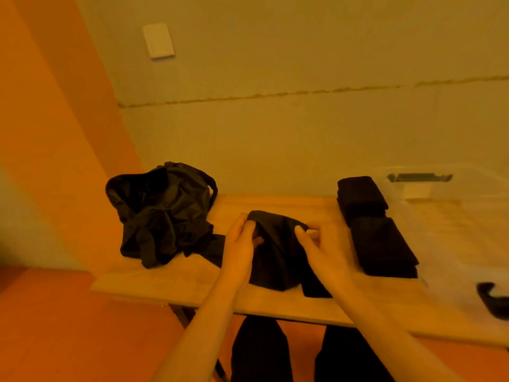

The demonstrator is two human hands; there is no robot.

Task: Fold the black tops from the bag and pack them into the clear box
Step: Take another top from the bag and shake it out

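Note:
A black top [278, 255] lies partly folded on the wooden table [176, 282] in front of me. My left hand [241, 244] pinches its upper left edge, and my right hand [322, 244] pinches its upper right edge, lifting the far part of the cloth. A black bag [162, 199] sits open at the table's left end, with crumpled black cloth [154, 244] spilling out of its front. At the right, two folded black tops [382, 244] [360, 197] lie one behind the other against the left side of the clear box [454, 224]. Whether they lie inside it is unclear.
The clear box has dark latch handles at its far side [418, 177] and near side [493, 299]. A wall stands right behind the table. My legs in dark trousers [261, 351] show under the table's front edge.

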